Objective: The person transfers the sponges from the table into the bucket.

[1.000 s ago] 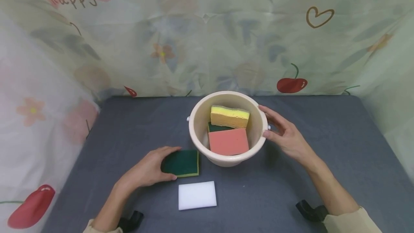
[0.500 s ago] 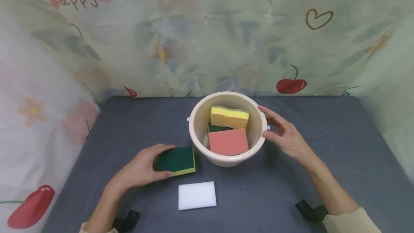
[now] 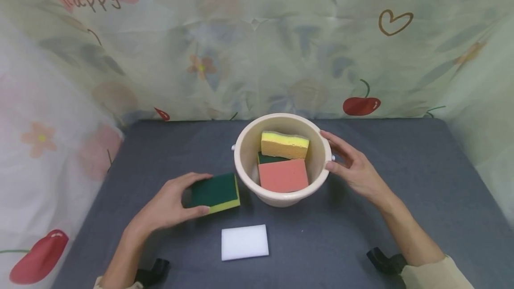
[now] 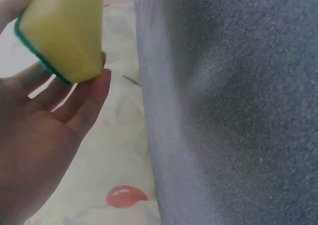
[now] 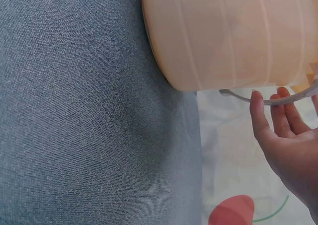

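Head view: nearest on bench (image 3: pixel 192 146), white sponge (image 3: pixel 245 242). Beyond, pinches green-and-yellow sponge (image 3: pixel 214 189) in left hand (image 3: pixel 166 203), left of bucket (image 3: pixel 281 196); could slip from fingertip hold or bump bucket if carried low. Rests right hand (image 3: pixel 359 173), fingers relaxed, against bucket's right side.

Curtained booth (image 3: pixel 478 97): printed hangings (image 3: pixel 257 66), cloth-covered table (image 3: pixel 172 150)

Bucket (image 3: pixel 281 196): on table (image 3: pixel 321 253), sponges (image 3: pixel 283 175) inside
Scouring sponge (image 3: pixel 214 191): left of bucket, in left hand (image 3: pixel 170 204)
Foam block (image 3: pixel 245 243): before bucket
Right hand (image 3: pixel 357 173): at bucket's right side
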`<state>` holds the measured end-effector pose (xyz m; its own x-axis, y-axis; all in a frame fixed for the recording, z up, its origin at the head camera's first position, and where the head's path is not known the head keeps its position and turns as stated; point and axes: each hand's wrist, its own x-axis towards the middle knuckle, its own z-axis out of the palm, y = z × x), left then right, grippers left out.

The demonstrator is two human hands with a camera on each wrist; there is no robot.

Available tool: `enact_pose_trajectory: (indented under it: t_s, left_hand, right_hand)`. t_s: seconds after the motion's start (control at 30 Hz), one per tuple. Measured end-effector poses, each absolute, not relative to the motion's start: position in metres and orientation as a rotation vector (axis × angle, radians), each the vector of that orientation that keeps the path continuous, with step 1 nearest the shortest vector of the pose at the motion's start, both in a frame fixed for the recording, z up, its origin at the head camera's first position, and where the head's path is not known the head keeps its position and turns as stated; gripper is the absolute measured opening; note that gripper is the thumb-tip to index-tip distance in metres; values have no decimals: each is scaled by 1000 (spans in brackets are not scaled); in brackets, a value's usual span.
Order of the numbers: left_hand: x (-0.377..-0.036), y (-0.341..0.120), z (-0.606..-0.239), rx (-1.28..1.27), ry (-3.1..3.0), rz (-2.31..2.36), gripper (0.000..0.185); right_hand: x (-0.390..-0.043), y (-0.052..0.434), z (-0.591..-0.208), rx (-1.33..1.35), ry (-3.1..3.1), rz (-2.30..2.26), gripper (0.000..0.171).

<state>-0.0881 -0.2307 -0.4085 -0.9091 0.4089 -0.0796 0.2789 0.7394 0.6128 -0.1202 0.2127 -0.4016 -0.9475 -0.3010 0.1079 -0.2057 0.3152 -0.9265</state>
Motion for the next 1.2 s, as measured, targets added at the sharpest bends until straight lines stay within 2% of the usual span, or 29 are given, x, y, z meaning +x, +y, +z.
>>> enact_pose_trajectory:
  t_s: [0.47,1.2]
  left_hand:
    - [-88,-243,-397,644,2836,1040,61]
    - [-87,-252,-369,714,2960,1077,62]
  right_hand:
    - [-120,213,-402,-466,2451,-1748,69]
    - [-120,213,-397,-454,2454,-1714,69]
